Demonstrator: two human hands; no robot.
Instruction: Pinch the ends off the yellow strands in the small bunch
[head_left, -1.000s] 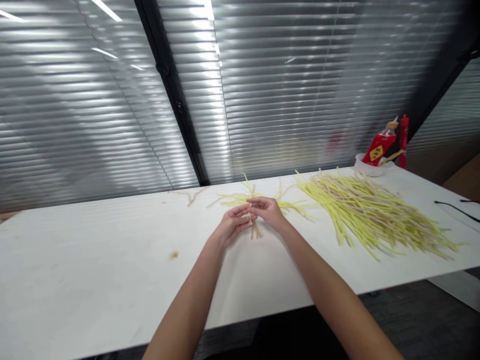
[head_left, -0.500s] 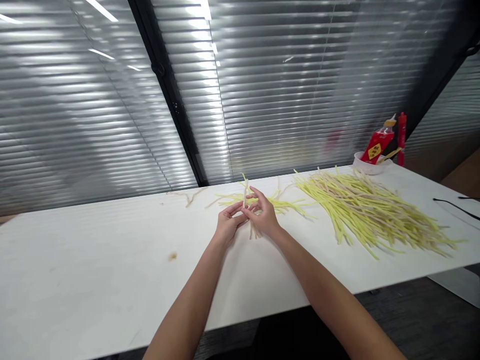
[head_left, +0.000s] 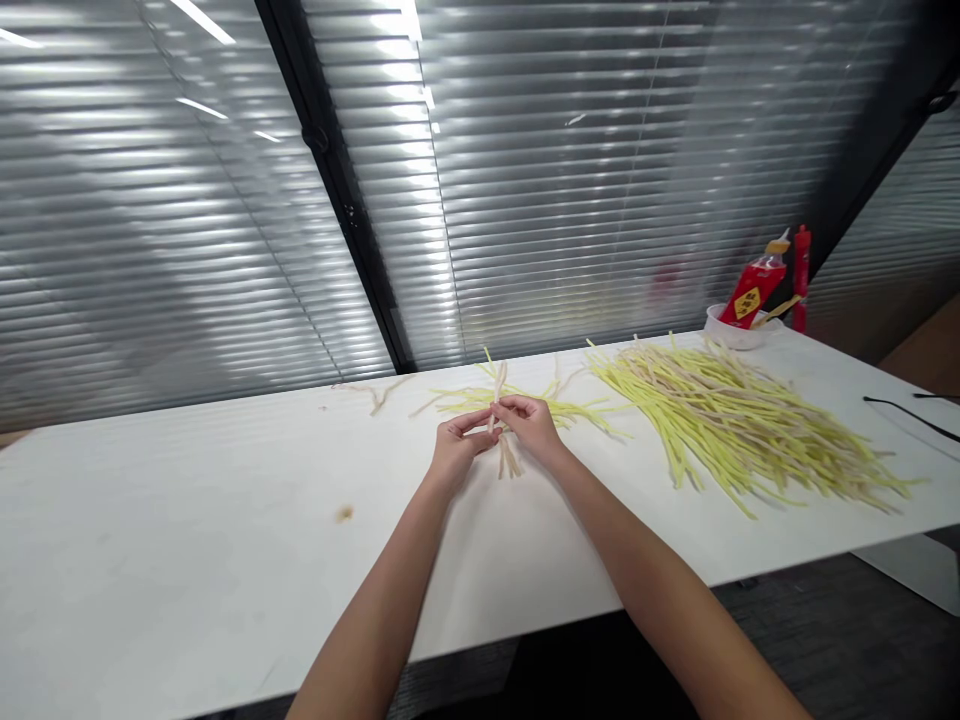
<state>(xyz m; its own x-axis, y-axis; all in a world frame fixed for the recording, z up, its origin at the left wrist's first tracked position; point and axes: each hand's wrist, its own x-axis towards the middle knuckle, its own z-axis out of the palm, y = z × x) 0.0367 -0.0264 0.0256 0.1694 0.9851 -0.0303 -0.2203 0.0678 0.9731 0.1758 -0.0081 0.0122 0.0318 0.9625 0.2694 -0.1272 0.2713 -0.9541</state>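
A few pale beige strands, fuzzy like pipe cleaners (head_left: 500,380), stand up between my two hands above the white table. Near their lower part, my left hand (head_left: 454,450) pinches them between thumb and fingers. My right hand (head_left: 534,428) grips the same strands a little higher, its fingers closed together. Loose beige ends (head_left: 509,462) spread downward under the hands; whether they belong to the held piece is hidden by the fingers. Behind my hands lies a criss-crossed bunch of yellow pipe cleaners (head_left: 574,410).
A big heap of yellow and beige pipe cleaners (head_left: 742,420) covers the table's right part. Behind it, a white bowl (head_left: 739,338) holds a red bottle (head_left: 754,290), beside a red tube (head_left: 800,280). Loose beige strands (head_left: 379,395) lie back left. Blinds (head_left: 540,200) rise behind the table (head_left: 225,560).
My right hand has come down along the beige strands and its fingers have drawn together. More of the strands' upper end now shows. The left hand has barely moved.
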